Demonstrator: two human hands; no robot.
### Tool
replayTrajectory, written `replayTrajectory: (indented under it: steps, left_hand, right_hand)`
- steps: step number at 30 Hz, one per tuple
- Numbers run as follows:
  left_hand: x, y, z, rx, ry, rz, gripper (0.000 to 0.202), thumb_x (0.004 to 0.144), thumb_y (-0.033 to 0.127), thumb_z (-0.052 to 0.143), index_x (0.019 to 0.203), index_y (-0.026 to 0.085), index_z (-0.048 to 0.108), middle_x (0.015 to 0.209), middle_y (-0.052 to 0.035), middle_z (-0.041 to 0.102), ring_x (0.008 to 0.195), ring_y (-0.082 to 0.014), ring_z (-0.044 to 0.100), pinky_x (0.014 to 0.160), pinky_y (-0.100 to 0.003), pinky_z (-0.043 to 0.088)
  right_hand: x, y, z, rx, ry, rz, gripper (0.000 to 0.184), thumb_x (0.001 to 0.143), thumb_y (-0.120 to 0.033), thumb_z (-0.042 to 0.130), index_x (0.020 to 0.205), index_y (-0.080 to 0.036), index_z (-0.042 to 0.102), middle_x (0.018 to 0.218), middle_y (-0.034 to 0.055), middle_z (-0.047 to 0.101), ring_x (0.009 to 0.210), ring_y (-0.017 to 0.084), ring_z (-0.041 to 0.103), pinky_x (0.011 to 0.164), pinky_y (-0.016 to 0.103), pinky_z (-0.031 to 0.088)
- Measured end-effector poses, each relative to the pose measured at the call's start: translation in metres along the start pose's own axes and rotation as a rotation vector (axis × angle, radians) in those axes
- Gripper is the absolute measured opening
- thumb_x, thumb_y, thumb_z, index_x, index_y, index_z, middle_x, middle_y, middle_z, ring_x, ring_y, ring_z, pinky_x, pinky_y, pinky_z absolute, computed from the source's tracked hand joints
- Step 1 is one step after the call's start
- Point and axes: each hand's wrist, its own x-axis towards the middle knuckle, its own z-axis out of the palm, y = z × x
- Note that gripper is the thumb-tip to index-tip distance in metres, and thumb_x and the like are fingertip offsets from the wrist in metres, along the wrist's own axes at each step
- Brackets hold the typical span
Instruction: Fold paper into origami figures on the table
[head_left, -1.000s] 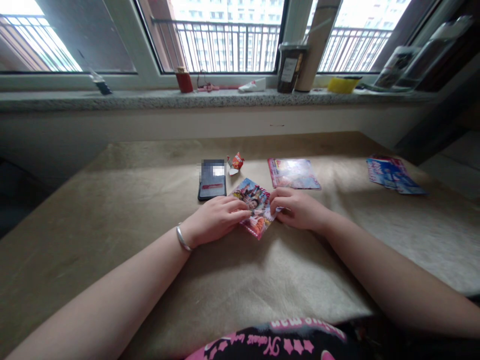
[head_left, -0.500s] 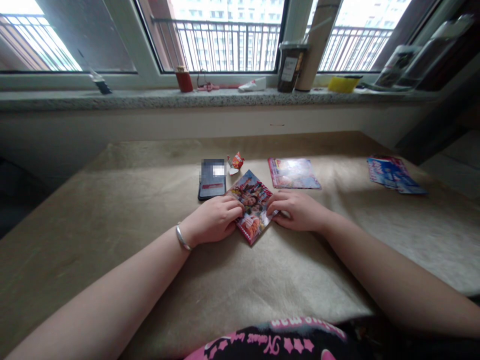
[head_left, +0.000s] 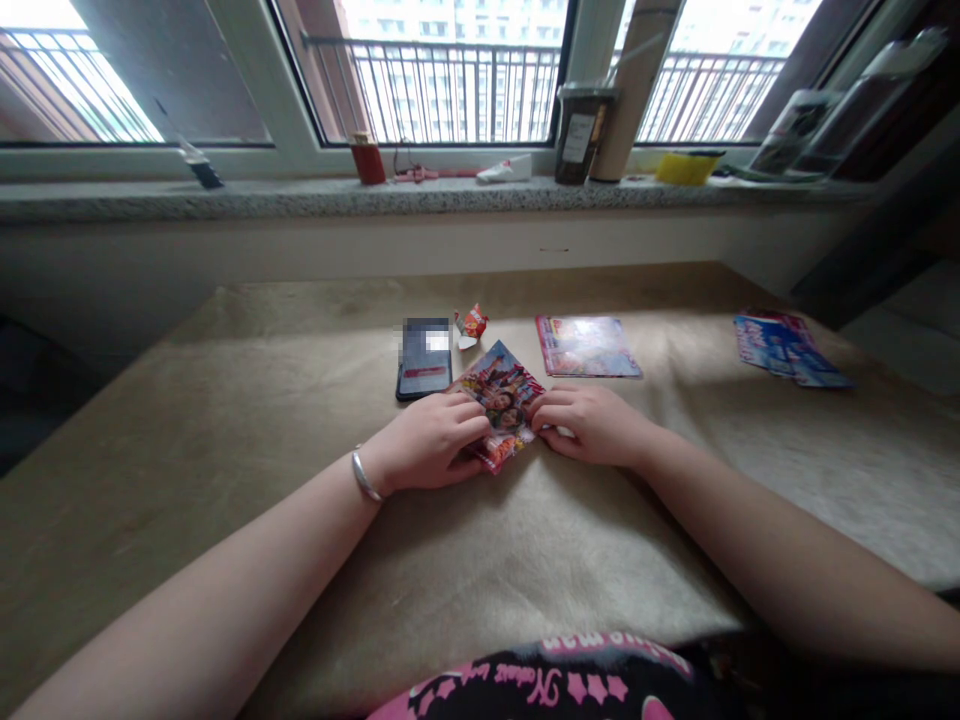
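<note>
A colourful printed paper square (head_left: 501,392) lies on the tan table (head_left: 225,420), turned like a diamond. My left hand (head_left: 427,442), with a silver bracelet on its wrist, has its fingers curled and pinches the paper's left side and lower corner. My right hand (head_left: 589,422) has its fingers bent and pinches the paper's right corner. The two hands nearly meet over the paper's lower half, which they partly hide.
A black phone (head_left: 424,358) lies just behind my left hand, with a small red folded paper piece (head_left: 472,323) beside it. Another printed sheet (head_left: 586,346) lies behind my right hand. Blue sheets (head_left: 784,348) sit far right. Jars and small items stand on the windowsill (head_left: 300,198).
Both hands have drawn closer together over the paper. The paper's lower corner has been brought upward, so less of it shows below my fingers than a second ago.
</note>
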Motion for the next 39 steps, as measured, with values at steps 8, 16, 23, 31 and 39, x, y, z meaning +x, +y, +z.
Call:
replayTrajectory:
  steps: [8,16,23,31,39]
  left_hand:
    - [0.001,0.003,-0.001,-0.009,-0.003,-0.017,0.026,0.088,0.035,0.047,0.071,0.017,0.055,0.076,-0.0051,0.056,0.074,-0.0165,0.051,0.072,-0.03,0.044]
    - [0.002,0.002,0.004,-0.128,0.021,-0.136,0.033,0.094,0.028,0.039,0.068,0.016,0.056,0.072,-0.0036,0.058,0.073,-0.0145,0.053,0.071,-0.027,0.042]
    - [0.005,0.003,0.008,-0.213,0.085,-0.342,0.024,0.089,0.023,0.044,0.068,0.016,0.053,0.072,-0.0028,0.056,0.074,-0.0149,0.05,0.069,-0.026,0.042]
    - [0.003,0.0,0.014,-0.1,0.067,-0.375,0.018,0.086,0.022,0.048,0.073,0.014,0.057,0.084,-0.0055,0.057,0.084,-0.0169,0.052,0.08,-0.033,0.045]
    - [0.002,-0.001,0.017,0.04,0.109,-0.37,0.02,0.086,0.019,0.046,0.07,0.013,0.055,0.081,-0.007,0.056,0.076,-0.0158,0.053,0.074,-0.031,0.048]
  right_hand:
    - [0.001,-0.001,0.001,0.03,0.01,-0.027,0.02,0.084,-0.016,0.046,0.088,-0.021,0.065,0.099,0.0043,0.068,0.087,0.016,0.061,0.075,0.029,0.048]
    - [0.003,-0.004,0.001,0.082,-0.004,-0.03,0.017,0.081,-0.014,0.049,0.083,-0.021,0.064,0.093,0.0032,0.068,0.086,0.016,0.06,0.077,0.029,0.047]
    - [0.004,-0.004,0.003,0.11,0.024,0.031,0.016,0.077,-0.012,0.051,0.084,-0.02,0.062,0.087,0.0038,0.067,0.081,0.016,0.06,0.073,0.027,0.047]
    - [0.004,0.0,0.007,0.137,0.066,0.114,0.014,0.08,-0.016,0.052,0.091,-0.017,0.06,0.082,0.0042,0.065,0.072,0.013,0.057,0.067,0.025,0.044]
    - [0.004,0.001,0.011,0.13,0.065,0.054,0.02,0.083,-0.013,0.049,0.096,-0.019,0.062,0.094,0.0062,0.067,0.086,0.016,0.059,0.074,0.028,0.046]
